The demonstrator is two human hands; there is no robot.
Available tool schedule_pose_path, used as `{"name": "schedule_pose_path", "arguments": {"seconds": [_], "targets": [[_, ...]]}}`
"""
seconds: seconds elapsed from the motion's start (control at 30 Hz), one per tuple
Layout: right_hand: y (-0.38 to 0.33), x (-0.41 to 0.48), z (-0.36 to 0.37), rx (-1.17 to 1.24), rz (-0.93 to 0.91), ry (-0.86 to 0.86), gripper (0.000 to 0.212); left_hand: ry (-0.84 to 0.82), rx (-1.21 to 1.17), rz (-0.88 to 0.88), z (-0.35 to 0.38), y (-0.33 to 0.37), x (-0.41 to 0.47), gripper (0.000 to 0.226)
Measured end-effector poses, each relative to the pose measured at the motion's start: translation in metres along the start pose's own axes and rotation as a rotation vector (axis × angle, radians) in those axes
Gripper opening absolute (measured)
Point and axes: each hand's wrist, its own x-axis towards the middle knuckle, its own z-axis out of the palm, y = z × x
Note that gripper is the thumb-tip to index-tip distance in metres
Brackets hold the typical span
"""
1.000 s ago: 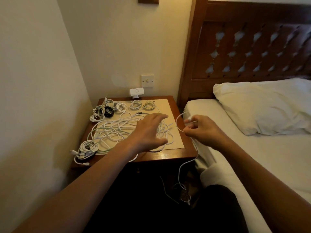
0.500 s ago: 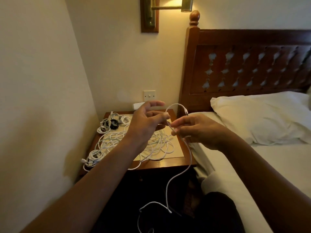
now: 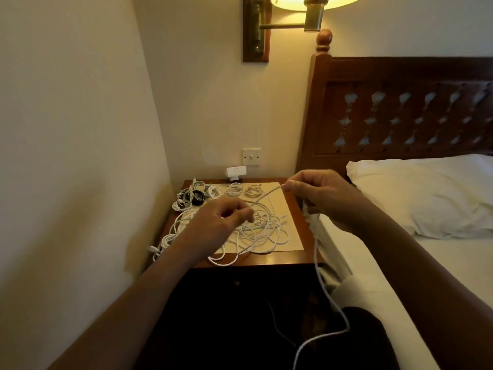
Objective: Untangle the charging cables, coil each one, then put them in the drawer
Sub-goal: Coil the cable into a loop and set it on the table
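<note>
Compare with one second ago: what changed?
The left hand left the tangle and now pinches the white cable, stretched to the right hand, which kept its grip. The tangle and the coiled cables on the nightstand stayed put.

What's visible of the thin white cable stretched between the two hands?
The thin white cable looks like smooth, rubbery plastic. One taut stretch slants from the left hand, which pinches it, up to the right hand, which pinches it at the fingertips. Below the right hand it hangs slack past the front corner of the wooden nightstand, bends, and leaves the bottom edge. No connector shows. The taut part is above the tangle of white cables on the nightstand.
</note>
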Motion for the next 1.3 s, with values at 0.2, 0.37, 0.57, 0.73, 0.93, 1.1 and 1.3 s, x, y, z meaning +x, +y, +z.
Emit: {"name": "schedule_pose_path", "arguments": {"seconds": [0.2, 0.37, 0.57, 0.73, 0.93, 1.1, 1.3], "targets": [[0.016, -0.008, 0.016, -0.196, 0.063, -0.243, 0.015, 0.080, -0.348, -0.049, -0.012, 0.006, -0.006, 0.026], [0.001, 0.002, 0.039, -0.259, -0.085, -0.238, 0.023, 0.029, 0.427, 0.061, -0.011, 0.004, -0.002, 0.029], [0.064, 0.012, 0.008, -0.431, -0.037, -0.175, 0.028, -0.129, -0.327, -0.168, -0.066, -0.005, -0.018, 0.031], [0.146, -0.012, -0.019, -0.453, 0.151, -0.104, 0.032, 0.112, -0.659, -0.214, -0.106, -0.062, -0.035, 0.029], [0.185, -0.038, -0.023, -0.588, 0.271, -0.017, 0.030, 0.339, -0.775, -0.290, -0.096, -0.099, -0.044, 0.037], [0.142, -0.031, 0.004, -0.698, 0.353, -0.359, 0.043, -0.013, -0.518, -0.335, -0.038, -0.062, -0.053, 0.032], [0.061, -0.032, 0.081, -0.058, 0.071, -0.420, 0.028, -0.171, -0.824, -0.334, 0.017, -0.032, -0.049, 0.035]]}}
